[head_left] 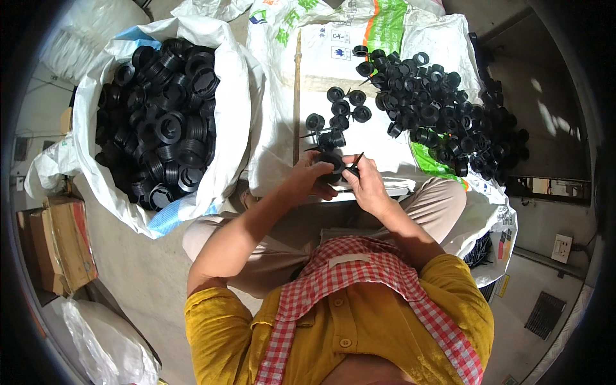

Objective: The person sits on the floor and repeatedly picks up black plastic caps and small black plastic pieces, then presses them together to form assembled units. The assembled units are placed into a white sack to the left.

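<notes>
Between my hands, close in front of my crossed legs, is a round black plastic cap (331, 160). My left hand (308, 176) curls its fingers round this cap. In my right hand (368, 183) a small black part with a pointed tip (358, 162) is pinched between thumb and fingers, right beside the cap. Just beyond my hands lie several small black rings (339, 114) in a loose group, some with thin spikes sticking out. How far the two held parts touch cannot be made out.
At the left stands an open white woven sack (240, 96) full of ridged black caps (168, 128). A large heap of small black rings (430, 102) covers the right of the sack-covered work surface (273, 128). A wooden strip (297, 96) lies across it. Cardboard boxes (67, 244) sit at far left.
</notes>
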A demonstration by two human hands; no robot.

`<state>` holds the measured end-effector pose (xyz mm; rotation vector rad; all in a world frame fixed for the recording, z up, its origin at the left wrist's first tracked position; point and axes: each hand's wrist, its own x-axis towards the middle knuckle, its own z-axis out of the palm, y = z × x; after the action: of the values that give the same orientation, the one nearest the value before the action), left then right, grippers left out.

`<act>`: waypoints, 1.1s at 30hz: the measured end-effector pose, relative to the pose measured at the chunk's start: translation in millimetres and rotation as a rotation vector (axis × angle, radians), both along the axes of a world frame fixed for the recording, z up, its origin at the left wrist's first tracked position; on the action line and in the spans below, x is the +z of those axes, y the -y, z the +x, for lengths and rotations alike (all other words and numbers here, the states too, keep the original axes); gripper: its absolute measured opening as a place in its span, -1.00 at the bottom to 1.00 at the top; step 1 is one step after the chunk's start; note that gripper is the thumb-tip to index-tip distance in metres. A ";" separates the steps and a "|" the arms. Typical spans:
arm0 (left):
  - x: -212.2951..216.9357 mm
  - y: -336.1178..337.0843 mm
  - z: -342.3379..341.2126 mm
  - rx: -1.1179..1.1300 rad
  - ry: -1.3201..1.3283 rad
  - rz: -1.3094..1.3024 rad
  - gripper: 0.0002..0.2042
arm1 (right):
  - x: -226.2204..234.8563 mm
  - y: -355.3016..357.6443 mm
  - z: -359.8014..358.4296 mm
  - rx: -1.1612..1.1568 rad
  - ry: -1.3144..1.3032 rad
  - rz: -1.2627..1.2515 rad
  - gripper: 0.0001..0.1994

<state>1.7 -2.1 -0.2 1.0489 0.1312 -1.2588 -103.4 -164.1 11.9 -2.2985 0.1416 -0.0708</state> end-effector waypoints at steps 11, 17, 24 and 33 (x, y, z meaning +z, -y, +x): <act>7.1 -0.8 -3.3 -0.566 0.959 -0.061 -0.75 | 18.5 15.0 -33.1 0.262 -0.296 -0.058 -0.78; 23.5 -6.7 -1.4 -0.257 2.244 -0.246 -0.77 | 24.7 42.9 -52.4 0.395 -0.833 1.467 -0.75; 14.4 -0.4 -15.2 -0.091 0.725 -0.227 -0.68 | 18.2 33.7 -38.9 -0.445 -0.275 1.615 -0.68; 14.0 5.4 -17.8 -0.045 0.582 0.100 -0.60 | -44.5 -18.7 18.8 -0.338 0.334 0.536 -0.72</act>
<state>-16.1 -7.6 13.8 1.4704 -0.2791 -0.9490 -84.5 -145.4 -32.6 -1.6824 0.3313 -0.5228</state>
